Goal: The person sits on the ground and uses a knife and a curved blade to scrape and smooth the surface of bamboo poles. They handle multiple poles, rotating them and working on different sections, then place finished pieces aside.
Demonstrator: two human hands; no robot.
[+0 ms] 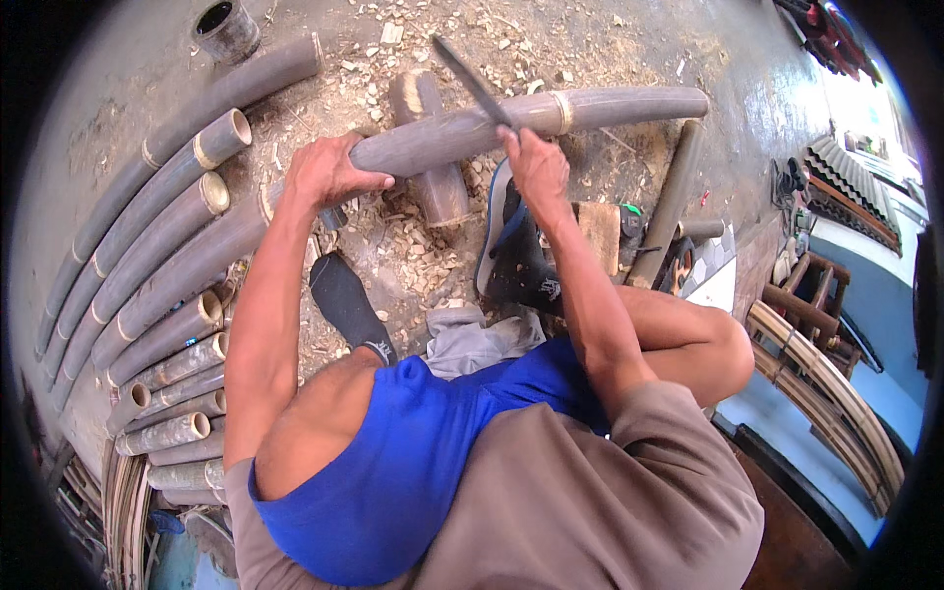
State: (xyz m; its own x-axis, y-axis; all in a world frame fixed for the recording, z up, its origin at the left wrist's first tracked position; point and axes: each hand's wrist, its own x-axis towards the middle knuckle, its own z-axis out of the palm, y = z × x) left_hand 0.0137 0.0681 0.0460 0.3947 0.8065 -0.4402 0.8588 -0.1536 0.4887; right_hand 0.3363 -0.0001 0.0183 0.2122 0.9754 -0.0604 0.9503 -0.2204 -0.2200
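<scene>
A long, thick bamboo pole [629, 108] runs across in front of me, from the lower left up to the far right. My left hand [332, 172] is closed around it left of the middle, thumb along the near side. In my right hand [539, 167] is a long-bladed knife [467, 77], its dark blade pointing up and to the left across the pole. The fist hides the knife's handle. Under the pole, crosswise, lies a short bamboo block [440, 192]; the pole appears to rest on it.
Several more bamboo poles [187, 216] lie side by side at the left. Wood chips [423, 261] litter the floor. A dark bucket [226, 34] stands far left. Near my feet are a grey cloth [477, 339] and a wooden block [597, 236]. Bundled strips [826, 388] lean at right.
</scene>
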